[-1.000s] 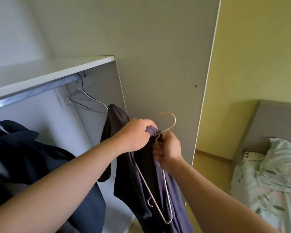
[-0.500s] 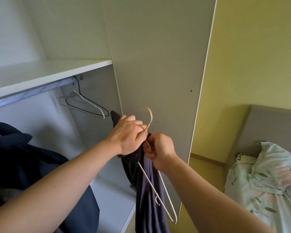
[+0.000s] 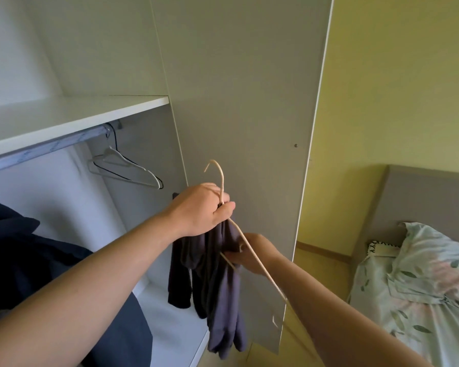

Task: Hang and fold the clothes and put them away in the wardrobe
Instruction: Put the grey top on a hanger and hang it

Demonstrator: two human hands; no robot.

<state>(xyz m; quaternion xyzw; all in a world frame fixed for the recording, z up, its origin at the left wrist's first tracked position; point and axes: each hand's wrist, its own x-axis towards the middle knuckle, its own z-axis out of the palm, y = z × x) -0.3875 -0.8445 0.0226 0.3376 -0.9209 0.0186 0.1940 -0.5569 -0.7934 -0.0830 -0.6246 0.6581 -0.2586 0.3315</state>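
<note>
Left hand [image 3: 204, 207] is raised in front of the open wardrobe [image 3: 143, 154], fingers [image 3: 227, 209] curled tight round the neck of a cream hanger [image 3: 249, 246] and the bunched top of a purple garment [image 3: 220, 292]. The hanger's hook points up above the fist; one arm slants down to the right, across the right hand. Right hand [image 3: 253, 254] sits lower and just beside the garment, fingers [image 3: 232, 256] pinching the fabric where the hanger's other wire shows.

The garment hangs loose from the left fist, a sleeve dangling on its left side, in front of the wardrobe opening and not on the rail [image 3: 45, 151]. The rail runs under a white shelf [image 3: 77, 112]. Two empty hangers [image 3: 127, 169] are on the rail's right end; a navy garment [image 3: 29, 250] hangs at far left. The wardrobe door [image 3: 244, 102] stands open behind the hands.

Bed [image 3: 424, 292] with leaf-print bedding at right, against a grey headboard [image 3: 421, 202]. Black marks like "YY" on a white edge [image 3: 376, 247] at the bed head; nothing else readable.
</note>
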